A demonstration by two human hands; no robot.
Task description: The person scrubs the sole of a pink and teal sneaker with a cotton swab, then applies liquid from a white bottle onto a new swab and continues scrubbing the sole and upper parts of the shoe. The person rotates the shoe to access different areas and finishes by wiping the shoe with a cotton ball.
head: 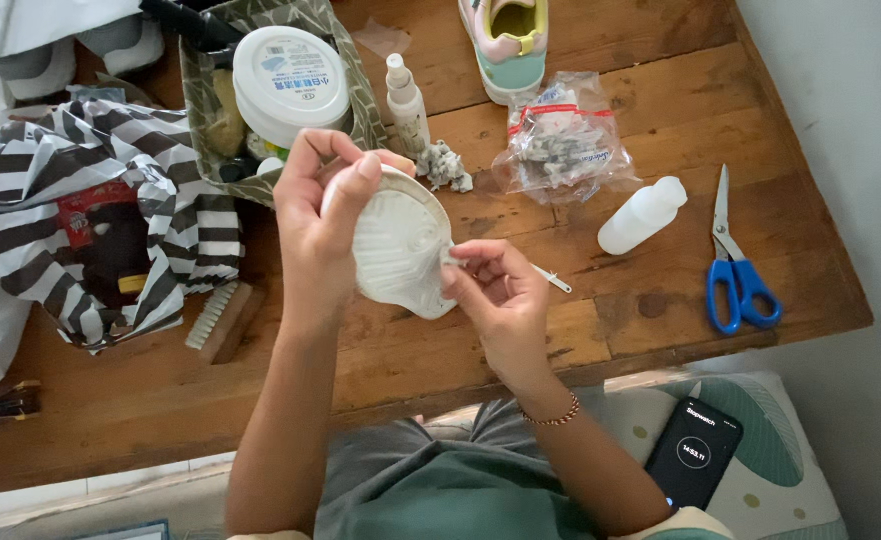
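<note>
The left hand (316,215) holds a white shoe sole (401,250) turned up over the wooden surface (601,320), with its fingers clamped around the upper edge of the sole. The right hand (496,290) is at 4 o'clock from the sole; its fingers are pressed together on a small piece at the sole's right edge, but what this piece is I cannot tell. Just beside this hand, at 3 o'clock, a thin white stick (553,279) lies on the surface. At 12 o'clock from the sole stands a small spray bottle (407,100), next to a fabric basket (291,110) with a round white jar (289,80) inside. At 3 o'clock, well apart, lie a white plastic bottle (643,213) and blue scissors (736,265). A clear bag (561,140) and a pastel sneaker (509,40) are at 1 o'clock. At 9 o'clock there is a striped bag (91,200) and a wooden brush (223,318). A phone (696,452) rests on a cushion at 4 o'clock
</note>
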